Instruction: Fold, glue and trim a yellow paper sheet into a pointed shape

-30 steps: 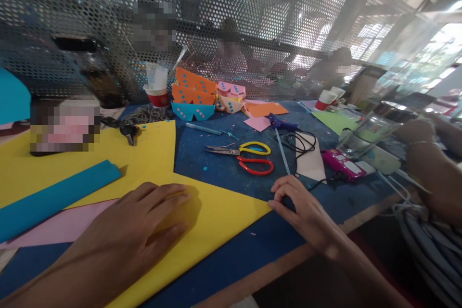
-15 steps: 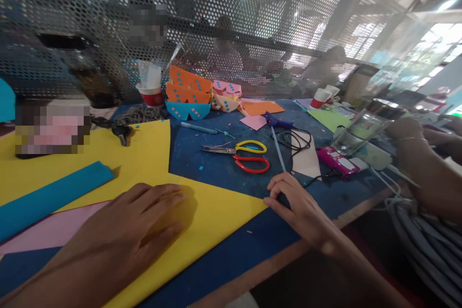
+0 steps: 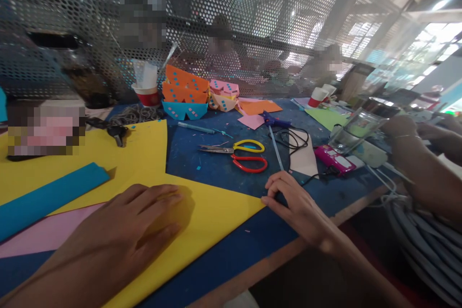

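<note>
A large sheet of yellow paper lies on the blue table, its fold narrowing to a pointed corner on the right. Across its middle rests my left hand, palm down with the fingers stretched out. My right hand has its fingers curled, with the thumb and fingertips closed at the paper's pointed corner. Beyond the hands lie scissors with one yellow and one red handle. A glue gun with a pale glue stick lies behind my right hand.
A blue folded strip and pink paper lie at left. Paper crowns, a paper cup and keys stand or lie farther back. A magenta device and a glass are at right, near another person's arm.
The view has turned slightly to the right, so things appear a little farther left. Both hands keep their places on the yellow paper.
</note>
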The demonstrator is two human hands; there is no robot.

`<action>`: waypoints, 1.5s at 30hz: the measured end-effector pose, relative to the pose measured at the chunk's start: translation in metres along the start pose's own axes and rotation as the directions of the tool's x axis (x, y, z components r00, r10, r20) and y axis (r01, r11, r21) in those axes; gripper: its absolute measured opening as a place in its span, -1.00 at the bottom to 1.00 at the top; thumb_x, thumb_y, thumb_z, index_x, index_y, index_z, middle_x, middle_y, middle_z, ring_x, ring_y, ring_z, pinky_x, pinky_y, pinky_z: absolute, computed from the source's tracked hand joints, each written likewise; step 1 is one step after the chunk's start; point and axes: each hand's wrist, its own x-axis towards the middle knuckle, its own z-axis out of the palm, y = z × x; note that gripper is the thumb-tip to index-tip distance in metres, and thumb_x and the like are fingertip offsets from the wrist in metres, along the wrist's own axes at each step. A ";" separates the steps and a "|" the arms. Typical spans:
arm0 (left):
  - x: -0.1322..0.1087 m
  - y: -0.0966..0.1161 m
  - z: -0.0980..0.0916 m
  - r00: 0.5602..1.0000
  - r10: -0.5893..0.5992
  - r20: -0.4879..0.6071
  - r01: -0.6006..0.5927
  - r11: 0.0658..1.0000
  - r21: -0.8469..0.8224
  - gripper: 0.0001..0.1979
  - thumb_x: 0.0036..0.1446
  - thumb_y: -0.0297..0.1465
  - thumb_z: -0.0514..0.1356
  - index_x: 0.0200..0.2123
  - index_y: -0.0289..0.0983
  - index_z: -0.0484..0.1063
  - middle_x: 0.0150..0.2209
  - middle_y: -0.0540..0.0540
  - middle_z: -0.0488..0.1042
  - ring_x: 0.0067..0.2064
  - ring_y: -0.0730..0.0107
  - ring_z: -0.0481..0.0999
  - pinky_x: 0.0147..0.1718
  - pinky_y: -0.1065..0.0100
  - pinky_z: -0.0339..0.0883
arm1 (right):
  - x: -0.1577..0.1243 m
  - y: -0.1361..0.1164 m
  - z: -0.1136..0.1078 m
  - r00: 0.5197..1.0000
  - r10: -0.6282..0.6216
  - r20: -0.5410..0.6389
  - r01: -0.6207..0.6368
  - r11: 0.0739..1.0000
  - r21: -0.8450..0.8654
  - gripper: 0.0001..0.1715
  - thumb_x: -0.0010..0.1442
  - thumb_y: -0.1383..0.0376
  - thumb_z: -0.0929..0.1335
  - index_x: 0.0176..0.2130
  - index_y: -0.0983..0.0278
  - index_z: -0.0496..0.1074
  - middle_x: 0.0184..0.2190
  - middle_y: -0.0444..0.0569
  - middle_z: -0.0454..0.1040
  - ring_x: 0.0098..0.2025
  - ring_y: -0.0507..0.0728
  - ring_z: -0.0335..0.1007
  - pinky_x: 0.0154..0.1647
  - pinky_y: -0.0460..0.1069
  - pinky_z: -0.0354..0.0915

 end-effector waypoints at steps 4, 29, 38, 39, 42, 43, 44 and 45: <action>-0.001 0.003 0.003 1.000 -0.012 -0.026 0.012 1.000 0.010 -0.49 0.63 0.07 0.27 0.51 0.26 0.64 0.46 0.10 0.76 0.33 -0.16 0.77 0.28 -0.08 0.68 | 0.000 0.000 0.001 1.000 -0.001 0.006 0.001 1.000 -0.005 -0.72 0.57 0.44 0.49 -0.16 0.11 0.44 0.01 -0.02 0.63 0.07 0.21 0.72 0.17 0.09 0.62; -0.002 0.011 0.010 0.994 -0.100 -0.049 0.100 0.995 -0.003 -0.48 0.64 0.11 0.15 0.46 0.24 0.70 0.42 0.06 0.78 0.35 -0.20 0.74 0.32 -0.11 0.64 | 0.001 -0.007 -0.001 1.000 0.013 0.026 -0.011 0.999 -0.051 -0.70 0.60 0.46 0.46 -0.14 0.11 0.41 -0.01 -0.04 0.62 0.08 0.20 0.69 0.17 0.11 0.59; -0.002 0.010 0.010 0.992 -0.110 -0.062 0.110 0.994 -0.005 -0.46 0.62 0.13 0.18 0.46 0.21 0.71 0.41 0.02 0.79 0.35 -0.23 0.75 0.31 -0.17 0.65 | 0.004 -0.011 0.001 1.000 0.020 0.019 -0.018 0.994 -0.108 -0.66 0.57 0.49 0.48 -0.15 0.10 0.38 -0.04 -0.05 0.61 0.02 0.21 0.66 0.12 0.10 0.58; -0.003 0.010 0.010 0.993 -0.106 -0.056 0.107 0.994 0.002 -0.47 0.62 0.12 0.17 0.45 0.23 0.71 0.42 0.03 0.79 0.36 -0.25 0.75 0.33 -0.19 0.64 | 0.004 -0.011 0.001 0.999 0.026 0.022 -0.024 0.993 -0.113 -0.65 0.57 0.49 0.48 -0.15 0.10 0.38 -0.04 -0.06 0.60 0.02 0.21 0.65 0.11 0.09 0.58; -0.004 0.009 0.011 0.994 -0.096 -0.043 0.096 0.995 0.013 -0.48 0.64 0.12 0.16 0.45 0.24 0.71 0.44 0.05 0.77 0.37 -0.26 0.74 0.37 -0.24 0.62 | 0.004 -0.011 0.003 0.999 0.031 0.024 -0.027 0.991 -0.127 -0.66 0.59 0.48 0.47 -0.14 0.10 0.36 -0.04 -0.06 0.58 0.01 0.21 0.63 0.09 0.10 0.56; -0.005 0.009 0.011 0.994 -0.097 -0.048 0.098 0.995 0.013 -0.47 0.65 0.12 0.15 0.46 0.23 0.70 0.43 0.04 0.77 0.37 -0.26 0.74 0.37 -0.23 0.62 | 0.004 -0.010 0.005 0.999 0.027 0.021 -0.024 0.991 -0.132 -0.66 0.60 0.48 0.46 -0.14 0.10 0.36 -0.04 -0.06 0.58 0.01 0.21 0.62 0.09 0.10 0.55; -0.005 0.009 0.011 0.994 -0.100 -0.053 0.101 0.995 0.012 -0.47 0.65 0.12 0.14 0.47 0.23 0.69 0.43 0.05 0.78 0.37 -0.24 0.73 0.37 -0.21 0.63 | 0.004 -0.010 0.006 0.999 0.027 0.017 -0.024 0.991 -0.135 -0.66 0.61 0.48 0.45 -0.13 0.10 0.35 -0.05 -0.06 0.57 0.00 0.21 0.62 0.08 0.10 0.54; -0.005 0.009 0.011 0.993 -0.105 -0.056 0.105 0.994 0.012 -0.47 0.65 0.12 0.15 0.49 0.24 0.67 0.42 0.05 0.78 0.37 -0.22 0.73 0.36 -0.19 0.63 | 0.003 -0.009 0.007 1.000 0.028 0.011 -0.026 0.990 -0.138 -0.66 0.61 0.49 0.44 -0.13 0.10 0.34 -0.05 -0.07 0.56 -0.01 0.21 0.61 0.07 0.11 0.53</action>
